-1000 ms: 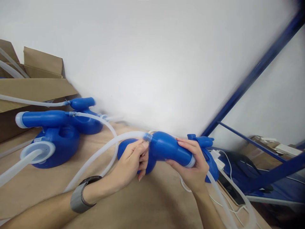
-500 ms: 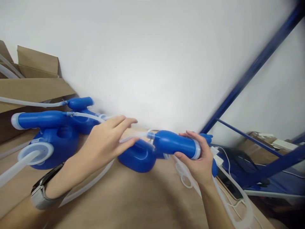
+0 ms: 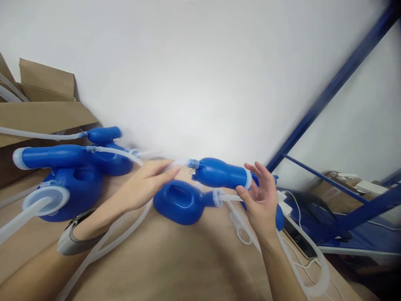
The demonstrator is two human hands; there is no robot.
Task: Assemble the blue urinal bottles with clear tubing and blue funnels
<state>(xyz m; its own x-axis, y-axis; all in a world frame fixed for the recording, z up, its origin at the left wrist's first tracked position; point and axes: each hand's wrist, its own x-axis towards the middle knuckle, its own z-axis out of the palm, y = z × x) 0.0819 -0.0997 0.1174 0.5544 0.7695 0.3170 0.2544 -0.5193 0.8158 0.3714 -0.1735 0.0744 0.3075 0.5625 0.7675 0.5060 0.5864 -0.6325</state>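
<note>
My left hand (image 3: 156,177) pinches a translucent white hose (image 3: 180,163) just behind the clamped neck of a blue urinal head (image 3: 221,172). This head is a waisted blue cylinder, held level above the table. At its right end, my right hand (image 3: 260,192) grips the whitish rim between the thumb and partly spread fingers. Below it a blue urinal bottle (image 3: 180,202) with a moulded handle lies on its side, a clear cap and hose at its mouth. To the left of my left hand, another blue head (image 3: 53,156) rests on a blue bottle (image 3: 78,192).
An open cardboard box (image 3: 46,113) stands at the left against the white wall. Loose hoses cross the wooden table (image 3: 175,259). A phone (image 3: 299,238), white cables and a blue metal rack (image 3: 332,92) are at the right.
My left hand has closed on the hose and moved slightly right. The urinal head has shifted up and left, uncovering the bottle's mouth. My right hand's fingers have loosened around the rim.
</note>
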